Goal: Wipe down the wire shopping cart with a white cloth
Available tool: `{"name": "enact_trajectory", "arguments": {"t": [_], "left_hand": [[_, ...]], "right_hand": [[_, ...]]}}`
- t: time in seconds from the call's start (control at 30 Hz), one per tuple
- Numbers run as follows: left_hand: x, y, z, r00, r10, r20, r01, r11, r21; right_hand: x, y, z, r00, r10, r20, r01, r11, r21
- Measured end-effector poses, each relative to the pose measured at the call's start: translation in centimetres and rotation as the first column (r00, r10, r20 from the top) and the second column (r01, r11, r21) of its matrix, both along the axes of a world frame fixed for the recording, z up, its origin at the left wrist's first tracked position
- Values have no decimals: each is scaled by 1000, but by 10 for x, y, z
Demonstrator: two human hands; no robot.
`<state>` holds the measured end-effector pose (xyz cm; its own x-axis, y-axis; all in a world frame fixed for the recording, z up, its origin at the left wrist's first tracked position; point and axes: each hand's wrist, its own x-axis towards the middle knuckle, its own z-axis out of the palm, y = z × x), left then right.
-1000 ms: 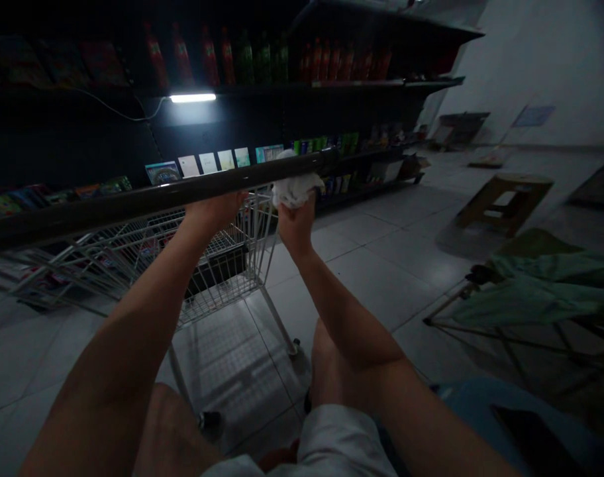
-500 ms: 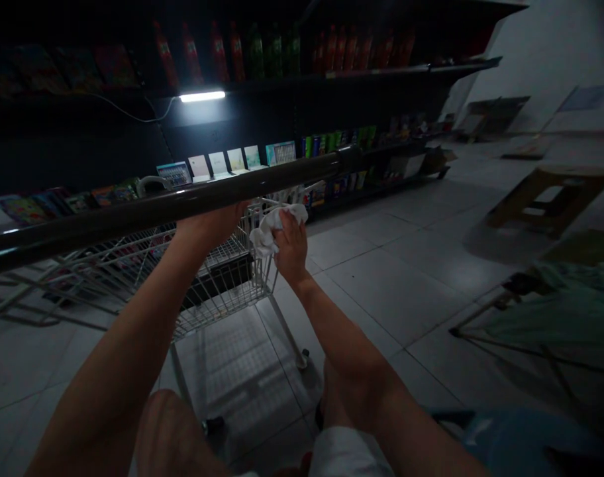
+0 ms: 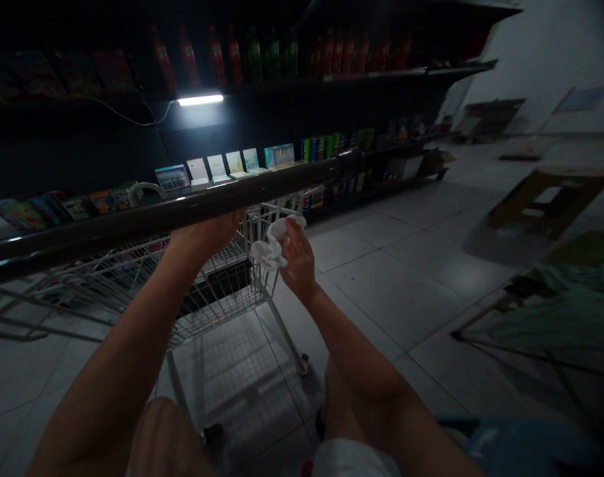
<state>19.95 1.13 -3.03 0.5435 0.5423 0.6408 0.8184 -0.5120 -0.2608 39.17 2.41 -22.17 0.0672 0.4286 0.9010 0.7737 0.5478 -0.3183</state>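
Note:
A wire shopping cart (image 3: 217, 305) stands tilted in front of me, its dark round handle bar (image 3: 183, 211) crossing the view. My right hand (image 3: 299, 258) presses a crumpled white cloth (image 3: 269, 253) against the wire side at the cart's near right corner. The fingers are bent over the cloth, which bunches out to the left of them. My left hand (image 3: 210, 233) reaches under the handle bar to the cart's upper frame. Its fingertips are hidden behind the bar and wires, so its grip does not show.
Dark shelves with bottles (image 3: 215, 56), books (image 3: 217, 167) and cans (image 3: 326, 144) stand behind the cart, lit by a tube lamp (image 3: 201, 100). To the right are a brown stool (image 3: 545, 199) and a folding chair with green cloth (image 3: 555, 311). My knee (image 3: 165, 430) is below.
My right hand and the cloth have shifted slightly down and right along the cart's corner. My left hand has moved slightly left and down. The cart has barely changed position.

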Motion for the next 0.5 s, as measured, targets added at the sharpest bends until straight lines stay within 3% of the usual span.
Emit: {"name": "enact_trajectory", "arguments": {"t": [0.13,0.27,0.37,0.43,0.5], "left_hand": [[1,1,0,998,65,0,-65,998,-25],[2,0,1,995,93,-27,-93,996,-4],[3,-1,1,995,79,-59,-78,997,26],[3,-3,1,994,91,-62,-90,996,21],[4,-3,1,995,93,-43,-92,996,11]], "right_hand": [[-24,30,-23,998,-70,-2,70,997,-28],[-46,41,-84,988,-124,-94,118,991,-64],[-57,44,-127,983,-79,-167,50,984,-173],[-60,43,-140,967,-29,-254,-33,971,-235],[-59,33,-138,939,8,-343,-107,957,-271]]}}
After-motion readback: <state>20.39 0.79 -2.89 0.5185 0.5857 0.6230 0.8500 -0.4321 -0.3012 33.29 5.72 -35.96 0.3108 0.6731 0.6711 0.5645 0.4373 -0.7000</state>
